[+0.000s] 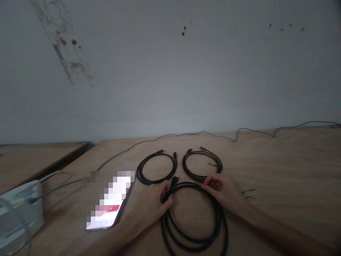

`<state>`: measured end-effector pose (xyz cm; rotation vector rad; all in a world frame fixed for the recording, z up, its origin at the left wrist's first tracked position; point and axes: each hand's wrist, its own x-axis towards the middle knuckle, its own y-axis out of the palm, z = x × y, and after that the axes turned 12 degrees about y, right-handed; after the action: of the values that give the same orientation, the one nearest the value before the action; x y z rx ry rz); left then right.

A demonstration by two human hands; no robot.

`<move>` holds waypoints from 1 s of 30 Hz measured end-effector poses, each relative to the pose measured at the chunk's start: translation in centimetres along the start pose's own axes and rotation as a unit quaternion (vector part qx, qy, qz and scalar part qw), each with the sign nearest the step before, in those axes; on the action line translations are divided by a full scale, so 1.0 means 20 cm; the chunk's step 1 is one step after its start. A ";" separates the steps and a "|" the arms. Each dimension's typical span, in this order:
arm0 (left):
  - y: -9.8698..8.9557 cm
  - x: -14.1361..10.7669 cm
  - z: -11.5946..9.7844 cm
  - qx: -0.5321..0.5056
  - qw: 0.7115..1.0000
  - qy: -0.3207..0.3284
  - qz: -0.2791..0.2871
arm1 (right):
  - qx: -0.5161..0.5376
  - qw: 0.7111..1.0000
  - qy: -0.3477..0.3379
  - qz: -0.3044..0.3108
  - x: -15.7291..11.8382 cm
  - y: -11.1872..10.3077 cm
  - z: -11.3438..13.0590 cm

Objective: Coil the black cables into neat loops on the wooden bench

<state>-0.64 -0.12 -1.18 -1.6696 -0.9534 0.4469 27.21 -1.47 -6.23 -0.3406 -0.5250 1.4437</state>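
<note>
A coiled black cable (pixel 218 217) lies nearest me, its loops running off the bottom edge of the view. At the coil's upper left, my left hand (pixel 154 201) is closed on it, beside a plug (pixel 174 180) with a pale metal tip. My right hand (pixel 223 192) pinches the top of the same coil between thumb and fingers. Behind the hands, two more black cable coils rest on the table: a left coil (pixel 140 174) and a right coil (pixel 184 165). Both have their connector ends at the far side. A thin tie lies over the right coil.
A lit phone (pixel 117 199), partly pixelated, lies left of my left hand. Farther left stands a white box-like object (pixel 23 199) with a grey cord (pixel 144 141) running back along the wall. Short thin ties (pixel 249 191) lie right of my right hand on the wooden table (pixel 287 177).
</note>
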 end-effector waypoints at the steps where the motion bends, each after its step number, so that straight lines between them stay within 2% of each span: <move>1: 0.00 0.00 0.00 0.000 1.000 0.001 -0.002 | 0.012 1.000 0.011 0.004 0.00 0.00 0.00; 12: 0.01 -0.01 0.00 -0.005 1.000 -0.004 -0.006 | 0.082 0.996 0.019 0.001 0.01 0.01 0.00; 22: 0.00 0.00 -0.01 -0.006 1.000 -0.006 -0.003 | -0.081 0.994 -0.066 -0.030 0.00 -0.02 0.01; 27: 0.00 0.01 -0.01 -0.003 1.000 -0.006 -0.006 | -0.157 0.976 -0.151 -0.019 -0.01 -0.02 0.01; 30: 0.01 0.01 -0.01 -0.002 1.000 -0.005 -0.010 | -0.206 0.963 -0.174 -0.017 -0.02 -0.02 0.00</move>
<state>-0.39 -0.14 -1.22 -1.6621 -0.9788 0.4406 27.44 -1.80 -6.07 -0.4051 -1.1189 1.3611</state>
